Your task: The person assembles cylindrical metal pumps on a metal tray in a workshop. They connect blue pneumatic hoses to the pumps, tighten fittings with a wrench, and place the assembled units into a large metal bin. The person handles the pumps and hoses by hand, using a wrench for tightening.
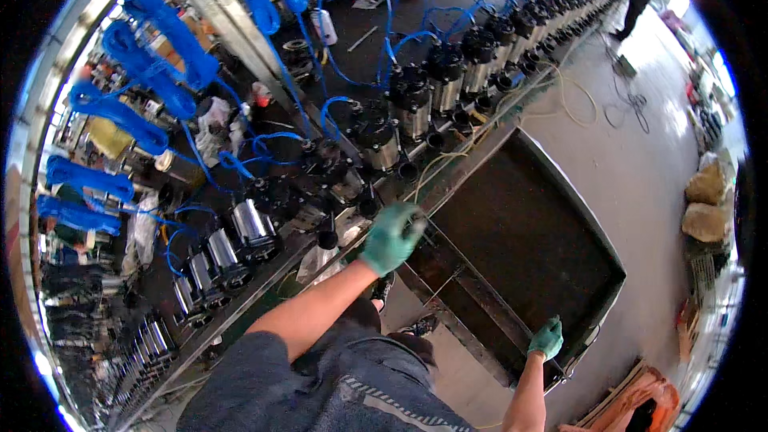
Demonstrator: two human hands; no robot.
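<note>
My left hand [392, 238], in a green glove, is over the near left corner of a dark metal cart [520, 224], beside the bench edge. Motion blurs its curled fingers, and I cannot tell whether they hold anything. Farther right, my right hand [547, 339], also gloved in green, is closed at the cart's near right corner. What lies inside its fingers is hidden. The cart has a wide, shallow tray with a raised rim and a crossbar along its near side.
A long bench [264, 292] on the left carries rows of steel-and-black pumps [412, 104]. Coiled blue hoses [172, 40] hang above it. Beige sacks [706, 200] and orange material [652, 400] lie at the right. A person [638, 4] stands far back near cables [632, 100].
</note>
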